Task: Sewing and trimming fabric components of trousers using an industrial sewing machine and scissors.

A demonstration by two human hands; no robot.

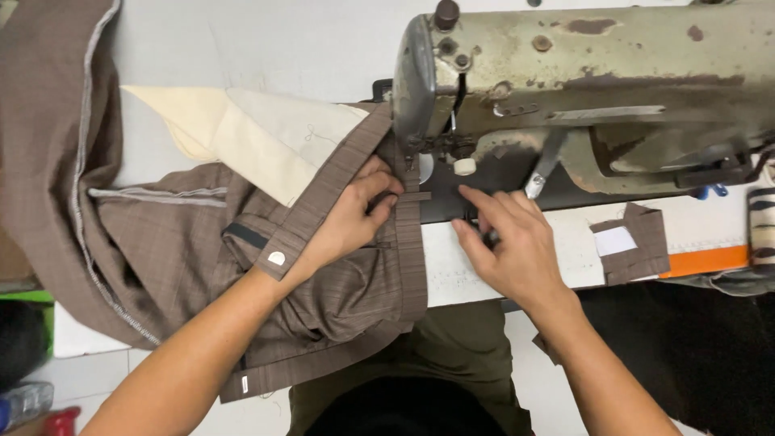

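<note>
At the far left a brown checked garment is spread over the white table, its pale stitched edge running down the side. A cream lining folds out of it toward the middle, and a small light button sits on a strip of the waistband. The left hand lies on top of this cloth, fingers curled and pinching the waistband edge just beside the needle area; the fabric passes under the palm and hangs down below the wrist toward the person's lap. A narrow brown loop strip juts out from the cloth edge between the two hands. The right hand rests on the table to the right of the garment, not touching it, fingers stretched toward the machine bed and pressing something small and dark that is mostly hidden; whether it grips it I cannot tell. Above both hands stands the worn, rust-spotted sewing machine. Further right lie small brown fabric pieces with a white patch, well apart from the hands.
</note>
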